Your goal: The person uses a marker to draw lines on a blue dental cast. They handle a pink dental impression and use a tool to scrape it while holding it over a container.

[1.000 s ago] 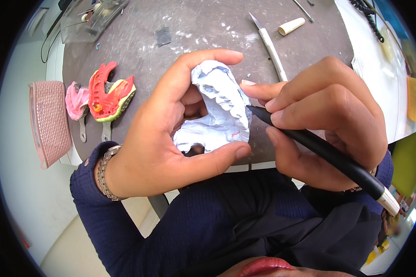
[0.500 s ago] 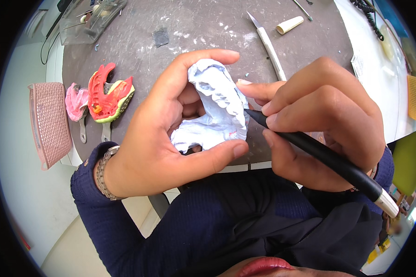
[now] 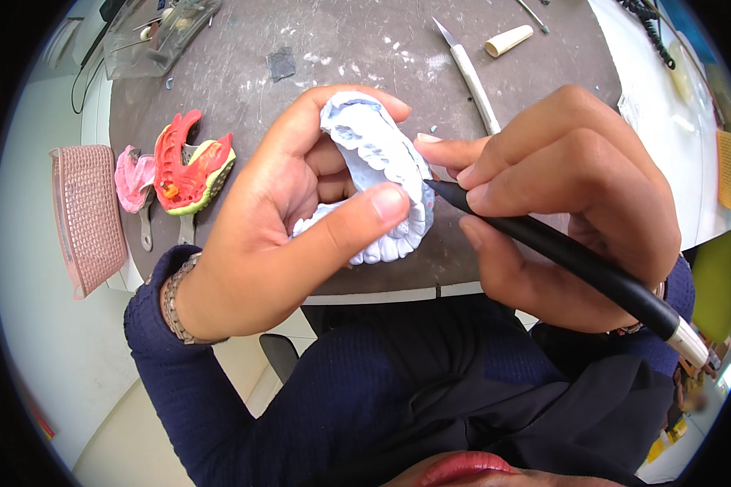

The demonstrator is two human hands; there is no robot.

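Observation:
My left hand (image 3: 284, 219) grips a pale blue-white plaster dental cast (image 3: 379, 162), thumb pressed across its lower teeth and fingers curled behind its top. My right hand (image 3: 568, 195) holds a black pen-shaped tool (image 3: 577, 264) with a white rear end. The tool's tip touches the right side of the cast, just below my right index fingertip. Both hands hover over the near edge of a dark grey worktable (image 3: 357, 49).
On the table's left lie a red and yellow dental impression tray (image 3: 191, 166) and a pink one (image 3: 132, 183). A pink textured pad (image 3: 85, 215) hangs off the left edge. A white-handled knife (image 3: 471, 73), a small cream cylinder (image 3: 509, 40) and a clear tray (image 3: 158, 32) sit farther back.
My left hand has turned the cast and my thumb has slid up across its front. The tool tip stays against the cast's right side.

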